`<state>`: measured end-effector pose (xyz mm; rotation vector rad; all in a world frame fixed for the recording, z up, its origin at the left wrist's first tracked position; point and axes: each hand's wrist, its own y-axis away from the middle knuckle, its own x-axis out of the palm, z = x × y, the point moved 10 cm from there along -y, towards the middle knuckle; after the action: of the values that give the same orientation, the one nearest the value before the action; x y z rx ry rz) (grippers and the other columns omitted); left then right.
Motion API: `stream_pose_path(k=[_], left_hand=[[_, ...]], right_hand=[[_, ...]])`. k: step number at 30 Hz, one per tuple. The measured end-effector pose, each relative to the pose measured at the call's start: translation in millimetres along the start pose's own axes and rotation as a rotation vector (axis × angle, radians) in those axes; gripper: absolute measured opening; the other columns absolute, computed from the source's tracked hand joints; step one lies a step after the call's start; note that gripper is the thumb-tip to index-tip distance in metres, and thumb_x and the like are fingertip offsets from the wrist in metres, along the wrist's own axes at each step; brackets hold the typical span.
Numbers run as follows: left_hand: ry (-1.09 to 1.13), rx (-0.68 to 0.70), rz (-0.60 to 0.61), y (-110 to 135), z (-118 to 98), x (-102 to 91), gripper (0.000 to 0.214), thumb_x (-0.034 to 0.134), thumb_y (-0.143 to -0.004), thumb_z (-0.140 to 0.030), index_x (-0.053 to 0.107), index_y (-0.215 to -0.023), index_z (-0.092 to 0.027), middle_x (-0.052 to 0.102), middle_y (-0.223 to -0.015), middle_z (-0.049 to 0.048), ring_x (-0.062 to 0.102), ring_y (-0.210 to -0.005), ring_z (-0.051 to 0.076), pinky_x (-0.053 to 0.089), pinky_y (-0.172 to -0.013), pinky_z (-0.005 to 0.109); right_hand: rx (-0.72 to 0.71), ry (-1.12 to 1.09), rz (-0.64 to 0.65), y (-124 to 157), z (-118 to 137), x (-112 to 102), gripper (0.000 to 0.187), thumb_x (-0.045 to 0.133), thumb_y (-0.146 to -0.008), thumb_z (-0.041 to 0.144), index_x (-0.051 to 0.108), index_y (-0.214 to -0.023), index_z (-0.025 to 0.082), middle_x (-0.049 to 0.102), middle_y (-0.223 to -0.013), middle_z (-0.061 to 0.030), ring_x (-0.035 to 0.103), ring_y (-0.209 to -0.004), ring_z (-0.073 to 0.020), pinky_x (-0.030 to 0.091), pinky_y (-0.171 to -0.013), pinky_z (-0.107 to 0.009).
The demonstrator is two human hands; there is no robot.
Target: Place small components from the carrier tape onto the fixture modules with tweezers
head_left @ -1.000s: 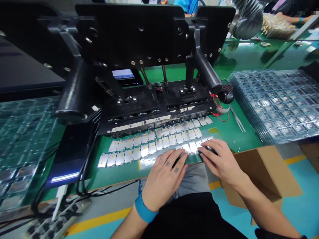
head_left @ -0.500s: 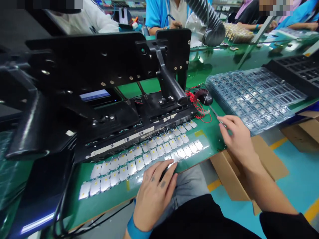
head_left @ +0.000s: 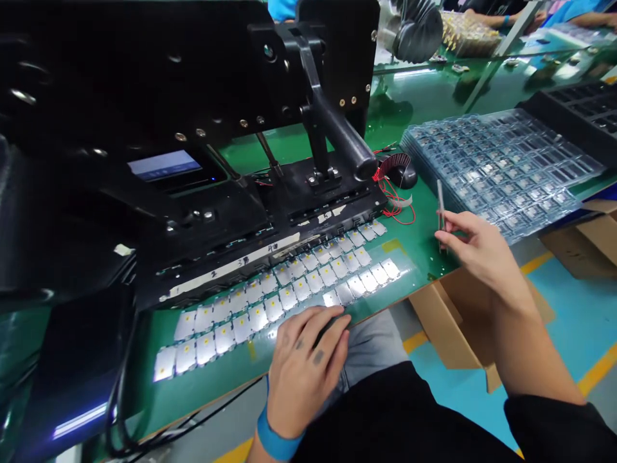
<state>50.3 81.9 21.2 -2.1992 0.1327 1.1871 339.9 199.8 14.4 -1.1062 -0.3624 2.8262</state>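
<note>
Right hand [head_left: 482, 254] is pinching tweezers [head_left: 440, 215] tight, fingers clamped, while the left hand [head_left: 306, 366] is curling its fingers together over a dark object [head_left: 330, 328] beside the silver modules [head_left: 289, 296].

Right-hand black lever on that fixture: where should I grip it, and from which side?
Grip the round black handle near its free end, coming from the near right. It is a long bar slanting down towards you, and that end stands clear of the fixture's arm, though the coil of red wire sits just beside its tip, so probably keep your right hand above it.
</note>
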Motion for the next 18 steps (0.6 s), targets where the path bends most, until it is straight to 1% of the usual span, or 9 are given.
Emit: stream_pose_path(k=[3, 5, 6, 7, 9, 12, 15, 18], left_hand=[[0.011, 0.007, 0.041, -6.1, -3.7, -1.9, 0.02, 0.058, -0.095, -0.014, 0.064, -0.112, -0.021, 0.07, -0.112, 0.0054, 0.056, -0.108, 0.024, 0.041, -0.092, 0.04], [-0.009, 0.019, 0.075, -12.5, -6.5, -2.0, 0.02, 0.056, -0.096, -0.016, 0.064, -0.113, -0.021, 0.07, -0.117, 0.0061, 0.055, -0.113, 0.027, 0.039, -0.094, 0.043], [-0.022, 0.025, 0.085, -15.9, -7.5, -1.8, 0.02, 0.056, -0.096, -0.017, 0.064, -0.115, -0.021, 0.069, -0.119, 0.0063, 0.054, -0.115, 0.028, 0.038, -0.095, 0.045], [-0.033, 0.03, 0.092, -19.1, -8.2, -1.2, 0.021, 0.057, -0.096, -0.018, 0.064, -0.116, -0.021, 0.069, -0.12, 0.0062, 0.054, -0.117, 0.028, 0.036, -0.096, 0.046], [-0.046, 0.037, 0.094, -24.0, -8.8, 1.1, 0.022, 0.057, -0.096, -0.02, 0.064, -0.117, -0.022, 0.069, -0.123, 0.0054, 0.053, -0.118, 0.029, 0.034, -0.099, 0.047], [-0.084, 0.034, 0.115, -27.4, -8.5, 7.1, 0.021, 0.056, -0.098, -0.023, 0.065, -0.116, -0.023, 0.068, -0.125, 0.0037, 0.052, -0.12, 0.029, 0.032, -0.104, 0.049], [-0.125, 0.053, 0.191, -31.0, -12.9, 13.5, 0.024, 0.052, -0.1, -0.029, 0.065, -0.119, -0.025, 0.066, -0.131, 0.0025, 0.051, -0.123, 0.031, 0.03, -0.107, 0.051], [-0.149, 0.135, 0.276, -41.9, -23.3, 17.9, 0.035, 0.048, -0.101, -0.039, 0.062, -0.129, -0.024, 0.061, -0.138, 0.0039, 0.048, -0.128, 0.033, 0.03, -0.108, 0.053]], right_hand=[[0.139, -0.428, 0.054, 3.4, 2.0, 10.7, 0.033, 0.08, -0.08, 0.046, 0.07, -0.094, 0.019, 0.066, -0.077, -0.0033, 0.065, -0.063, -0.016, 0.058, -0.065, -0.031], [0.195, -0.591, 0.079, -0.4, 4.9, 20.7, 0.04, 0.087, -0.071, 0.051, 0.068, -0.085, 0.019, 0.065, -0.069, -0.0021, 0.066, -0.06, -0.0168, 0.059, -0.061, -0.031], [0.2, -0.646, 0.078, -4.0, 7.8, 24.5, 0.044, 0.089, -0.068, 0.054, 0.065, -0.081, 0.019, 0.064, -0.066, -0.0014, 0.065, -0.059, -0.0168, 0.059, -0.06, -0.031], [0.198, -0.688, 0.08, -8.0, 11.5, 28.5, 0.048, 0.09, -0.065, 0.057, 0.063, -0.077, 0.02, 0.063, -0.064, -0.0008, 0.065, -0.059, -0.0167, 0.06, -0.059, -0.031], [0.195, -0.749, 0.1, -16.1, 19.8, 38.7, 0.054, 0.089, -0.062, 0.063, 0.059, -0.075, 0.02, 0.063, -0.067, 0.0, 0.067, -0.061, -0.0166, 0.061, -0.058, -0.03], [0.2, -0.83, 0.18, -24.8, 32.3, 59.3, 0.057, 0.086, -0.065, 0.065, 0.054, -0.08, 0.02, 0.065, -0.074, 0.0009, 0.07, -0.066, -0.0158, 0.063, -0.057, -0.026], [0.205, -0.873, 0.257, -28.9, 38.3, 78.6, 0.055, 0.086, -0.07, 0.058, 0.05, -0.085, 0.02, 0.067, -0.076, 0.0018, 0.072, -0.069, -0.0153, 0.064, -0.06, -0.025], [0.215, -0.873, 0.236, -30.2, 32.1, 87.5, 0.051, 0.086, -0.073, 0.05, 0.049, -0.088, 0.02, 0.068, -0.077, 0.0014, 0.073, -0.071, -0.0156, 0.064, -0.063, -0.024]])
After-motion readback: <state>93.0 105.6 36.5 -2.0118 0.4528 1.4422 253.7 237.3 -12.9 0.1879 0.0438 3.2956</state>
